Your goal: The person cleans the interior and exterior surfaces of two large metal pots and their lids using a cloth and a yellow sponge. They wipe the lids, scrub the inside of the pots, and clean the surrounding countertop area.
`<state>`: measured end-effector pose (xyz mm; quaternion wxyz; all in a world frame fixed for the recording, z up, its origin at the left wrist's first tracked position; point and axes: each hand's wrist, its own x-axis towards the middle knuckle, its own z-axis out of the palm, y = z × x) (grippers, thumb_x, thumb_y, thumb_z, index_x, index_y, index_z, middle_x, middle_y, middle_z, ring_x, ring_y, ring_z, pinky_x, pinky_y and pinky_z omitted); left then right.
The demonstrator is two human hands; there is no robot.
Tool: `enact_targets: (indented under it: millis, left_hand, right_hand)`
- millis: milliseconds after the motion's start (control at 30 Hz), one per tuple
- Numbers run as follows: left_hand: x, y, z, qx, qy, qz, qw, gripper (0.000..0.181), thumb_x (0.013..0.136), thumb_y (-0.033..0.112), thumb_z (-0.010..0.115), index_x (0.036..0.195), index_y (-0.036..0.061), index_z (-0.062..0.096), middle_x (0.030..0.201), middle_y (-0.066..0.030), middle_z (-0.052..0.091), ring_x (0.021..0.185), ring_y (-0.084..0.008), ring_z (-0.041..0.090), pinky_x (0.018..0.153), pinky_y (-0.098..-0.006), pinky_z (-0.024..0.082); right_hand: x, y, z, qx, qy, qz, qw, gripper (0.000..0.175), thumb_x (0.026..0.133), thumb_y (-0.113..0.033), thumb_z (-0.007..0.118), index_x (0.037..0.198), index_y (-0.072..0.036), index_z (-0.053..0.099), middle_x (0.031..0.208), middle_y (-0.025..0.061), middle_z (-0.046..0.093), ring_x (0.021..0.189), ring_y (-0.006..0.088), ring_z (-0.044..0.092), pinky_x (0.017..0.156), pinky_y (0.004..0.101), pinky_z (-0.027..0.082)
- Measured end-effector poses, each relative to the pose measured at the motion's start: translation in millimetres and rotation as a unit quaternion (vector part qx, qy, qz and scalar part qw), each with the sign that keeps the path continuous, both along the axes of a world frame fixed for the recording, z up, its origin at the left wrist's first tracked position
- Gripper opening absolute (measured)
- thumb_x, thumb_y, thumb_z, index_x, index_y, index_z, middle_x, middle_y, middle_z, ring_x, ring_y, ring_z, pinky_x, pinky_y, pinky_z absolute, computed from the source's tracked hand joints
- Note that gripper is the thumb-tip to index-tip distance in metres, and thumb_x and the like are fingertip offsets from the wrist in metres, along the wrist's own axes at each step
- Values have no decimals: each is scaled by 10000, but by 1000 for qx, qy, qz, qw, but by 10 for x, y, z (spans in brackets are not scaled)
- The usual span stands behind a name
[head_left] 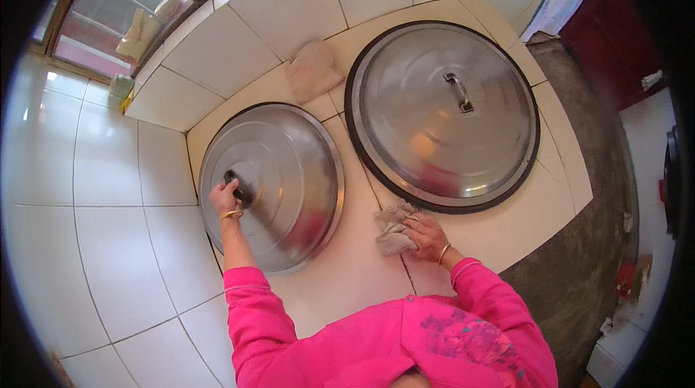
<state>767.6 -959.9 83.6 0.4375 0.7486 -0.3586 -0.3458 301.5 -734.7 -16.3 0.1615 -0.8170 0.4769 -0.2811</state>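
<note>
My left hand grips the black handle of a domed metal lid on the left of the tiled stove top. What is beneath the lid is hidden. Under my right hand is a crumpled grey cloth, held against the tiles near the front rim of a second, larger lid. That lid is also domed metal, with a dark ring around its edge and a metal handle on top; my hands are apart from its handle.
A second stained cloth lies at the back between the lids, by the tiled wall. White wall tiles border the left side. A window is at upper left. Dark floor runs along the right edge.
</note>
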Motion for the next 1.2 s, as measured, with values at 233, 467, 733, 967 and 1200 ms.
enact_targets:
  millis: [233, 467, 733, 967, 1200]
  left_hand:
    - [106, -65, 64, -12, 77, -22, 997, 115, 799, 54, 638, 723, 20, 558, 626, -72, 580, 431, -146, 513, 305, -225, 285]
    - [-208, -288, 1112, -191, 55, -61, 978, 87, 803, 49, 625, 763, 50, 547, 655, -52, 584, 541, -122, 517, 446, -222, 308]
    - [-1087, -788, 2134, -425, -11, -105, 899, 70, 809, 60, 645, 836, 6, 610, 777, -88, 663, 562, -142, 568, 506, -227, 398]
    - [-1719, -1343, 2042, -427, -155, -101, 885, 115, 760, 73, 656, 805, -8, 589, 684, -79, 654, 512, -100, 513, 492, -233, 401]
    - [-2148, -1967, 1534, -439, 48, -105, 891, 99, 773, 1, 657, 821, 27, 575, 691, -50, 633, 583, -96, 581, 483, -201, 386]
  right_hand:
    - [6, 5, 47, -18, -5, -14, 1000, 460, 582, -268, 739, 986, -74, 636, 1152, 87, 586, 1129, 310, 502, 927, 437, 409]
    - [-6, 18, -69, -13, 0, -13, 1000, 421, 636, -290, 719, 987, -72, 636, 1153, 97, 587, 1128, 315, 504, 949, 434, 400]
    - [40, -23, 37, 18, 13, -5, 1000, 459, 555, -247, 762, 962, -76, 636, 1164, 87, 575, 1146, 315, 484, 945, 425, 407]
    - [23, -57, -3, 4, -18, -14, 1000, 476, 541, -263, 774, 963, -87, 640, 1134, 81, 586, 1080, 315, 519, 893, 449, 429]
    - [-23, -91, 86, 5, -20, -7, 1000, 471, 550, -294, 781, 947, -79, 644, 1116, 87, 593, 1064, 318, 527, 867, 447, 444]
